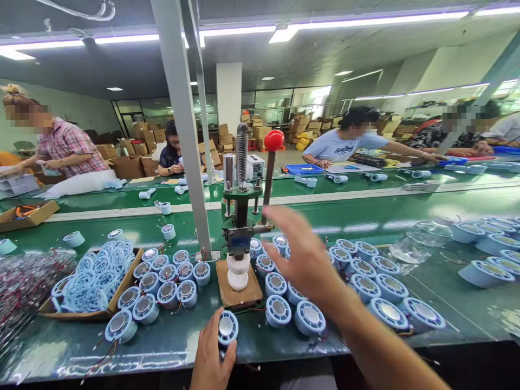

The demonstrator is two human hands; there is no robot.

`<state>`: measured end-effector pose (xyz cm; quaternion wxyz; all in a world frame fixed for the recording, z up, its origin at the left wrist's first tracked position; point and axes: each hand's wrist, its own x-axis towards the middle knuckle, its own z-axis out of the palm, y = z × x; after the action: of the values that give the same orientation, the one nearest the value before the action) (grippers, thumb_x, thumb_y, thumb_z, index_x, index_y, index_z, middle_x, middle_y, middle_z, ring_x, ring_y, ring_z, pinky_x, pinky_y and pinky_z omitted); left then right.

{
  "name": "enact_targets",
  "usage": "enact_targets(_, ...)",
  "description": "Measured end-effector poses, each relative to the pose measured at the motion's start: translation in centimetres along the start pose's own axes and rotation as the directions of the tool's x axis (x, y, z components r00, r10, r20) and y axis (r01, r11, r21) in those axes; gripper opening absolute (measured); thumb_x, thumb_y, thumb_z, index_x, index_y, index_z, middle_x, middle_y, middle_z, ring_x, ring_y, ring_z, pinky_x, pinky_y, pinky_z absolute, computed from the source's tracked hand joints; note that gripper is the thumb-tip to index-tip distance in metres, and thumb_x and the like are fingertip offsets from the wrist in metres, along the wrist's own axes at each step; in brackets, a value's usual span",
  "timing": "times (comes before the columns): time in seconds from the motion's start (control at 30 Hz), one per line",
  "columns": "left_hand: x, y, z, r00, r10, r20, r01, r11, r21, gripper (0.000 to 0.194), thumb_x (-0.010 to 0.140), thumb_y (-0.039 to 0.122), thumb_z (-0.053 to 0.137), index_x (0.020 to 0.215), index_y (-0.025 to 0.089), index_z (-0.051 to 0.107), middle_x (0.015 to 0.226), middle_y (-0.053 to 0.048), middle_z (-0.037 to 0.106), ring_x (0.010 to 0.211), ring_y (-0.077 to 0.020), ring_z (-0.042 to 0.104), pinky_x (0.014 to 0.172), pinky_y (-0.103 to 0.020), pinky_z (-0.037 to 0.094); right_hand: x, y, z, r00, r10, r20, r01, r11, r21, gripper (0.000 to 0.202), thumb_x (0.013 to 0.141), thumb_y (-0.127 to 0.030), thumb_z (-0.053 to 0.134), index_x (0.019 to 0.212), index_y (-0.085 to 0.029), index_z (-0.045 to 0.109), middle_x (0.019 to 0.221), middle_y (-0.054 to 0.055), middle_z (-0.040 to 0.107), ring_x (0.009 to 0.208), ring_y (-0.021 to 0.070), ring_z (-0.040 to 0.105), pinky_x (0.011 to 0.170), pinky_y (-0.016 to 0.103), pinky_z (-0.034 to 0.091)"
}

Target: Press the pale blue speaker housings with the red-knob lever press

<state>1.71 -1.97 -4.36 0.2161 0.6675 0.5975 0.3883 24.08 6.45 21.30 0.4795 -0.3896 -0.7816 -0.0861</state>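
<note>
Near the table's front edge, my left hand (213,352) grips a round light-blue part (228,328) with a silver centre, its thumb and fingers around the sides. My right hand (298,249) is raised with fingers apart, slightly blurred, beside the lever (268,184) of a hand press (240,222) and below its red knob (274,140). Nothing shows in that hand. The press's white head (238,272) stands over a brown base board (225,287), just beyond the held part.
Similar blue parts stand left (167,293) and right (366,287) of the press. At the left is a cardboard box (129,275) of blue rings beside a heap of wires (28,292). A grey post (184,130) rises behind; people work across the green conveyor (365,203).
</note>
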Motion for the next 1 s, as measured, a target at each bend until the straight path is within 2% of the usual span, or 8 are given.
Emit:
enact_targets(0.1,1.9,1.2,-2.0,0.994,-0.086,0.074,0.091,0.994,-0.063,0.058,0.080,0.039,0.062,0.133,0.017,0.058,0.130,-0.012,0.068,0.119,-0.0313,0.065,0.103,-0.044,0.052,10.8,2.0,-2.0,0.958,0.028,-0.286,-0.017,0.999,0.042,0.041,0.090,-0.024,0.056,0.132,-0.019,0.056,0.127,0.010,0.061,0.125,0.0257,0.055,0.106,0.047,0.048)
enact_targets(0.17,4.4,2.7,-3.6,0.989,-0.132,0.067,0.138,0.985,-0.105,0.061,0.074,0.040,0.067,0.130,0.017,0.062,0.124,-0.011,0.071,0.115,-0.0316,0.067,0.104,-0.044,0.051,15.6,3.3,-1.4,0.944,0.163,-0.285,-0.117,0.978,0.172,0.026,0.095,-0.024,0.048,0.114,-0.015,0.062,0.105,0.009,0.066,0.106,0.0207,0.065,0.094,0.039,0.053)
enact_targets(0.23,7.4,4.4,-4.9,0.991,-0.137,0.010,0.137,0.978,-0.160,0.062,0.070,0.041,0.068,0.126,0.015,0.063,0.122,-0.011,0.072,0.114,-0.0328,0.067,0.106,-0.048,0.048,18.0,4.2,-0.1,0.934,0.299,-0.193,-0.221,0.913,0.344,0.029,0.100,-0.024,0.035,0.096,-0.013,0.063,0.080,0.004,0.063,0.076,0.0132,0.067,0.075,0.027,0.054)
enact_targets(0.33,11.7,6.4,-5.4,0.996,-0.092,-0.005,0.088,0.964,-0.251,0.061,0.067,0.039,0.069,0.122,0.014,0.065,0.117,-0.012,0.073,0.111,-0.0327,0.067,0.105,-0.051,0.047,18.4,4.7,1.6,0.921,0.366,-0.136,-0.249,0.818,0.519,0.035,0.100,-0.024,0.029,0.083,-0.015,0.058,0.063,-0.003,0.055,0.047,0.0053,0.056,0.053,0.017,0.043)
enact_targets(0.47,14.5,6.8,-4.5,0.998,-0.058,0.024,0.063,0.949,-0.309,0.060,0.064,0.033,0.071,0.120,0.014,0.065,0.118,-0.012,0.072,0.112,-0.0323,0.065,0.106,-0.051,0.044,17.7,4.7,1.8,0.929,0.337,-0.154,-0.199,0.805,0.559,0.030,0.097,-0.022,0.034,0.077,-0.015,0.054,0.060,-0.006,0.054,0.039,0.0018,0.051,0.047,0.015,0.037)
enact_targets(0.83,14.7,6.8,-0.6,0.987,0.025,0.158,0.064,0.841,-0.537,0.051,0.065,0.026,0.074,0.113,0.011,0.066,0.111,-0.013,0.073,0.099,-0.0268,0.067,0.096,-0.041,0.050,18.2,4.0,2.0,0.893,0.432,-0.129,-0.261,0.729,0.633,0.027,0.096,-0.024,0.037,0.079,-0.015,0.057,0.063,-0.004,0.054,0.040,0.0021,0.049,0.041,0.014,0.034)
enact_targets(0.93,14.5,6.2,-0.5,0.984,0.056,0.168,0.051,0.817,-0.574,0.056,0.069,0.028,0.074,0.121,0.012,0.063,0.118,-0.013,0.071,0.106,-0.0276,0.066,0.100,-0.043,0.049,17.9,3.0,0.3,0.882,0.458,-0.113,-0.299,0.728,0.616,0.031,0.097,-0.021,0.033,0.084,-0.014,0.060,0.067,-0.002,0.056,0.045,0.0041,0.052,0.045,0.017,0.040)
enact_targets(1.0,14.1,5.8,-0.4,0.984,0.076,0.163,0.036,0.806,-0.591,0.064,0.070,0.029,0.075,0.130,0.014,0.057,0.128,-0.013,0.067,0.116,-0.0290,0.062,0.105,-0.043,0.045,14.9,1.6,-1.7,0.917,0.368,-0.153,-0.223,0.792,0.569,0.032,0.098,-0.023,0.035,0.088,-0.014,0.065,0.073,0.001,0.060,0.057,0.0073,0.059,0.053,0.020,0.047)
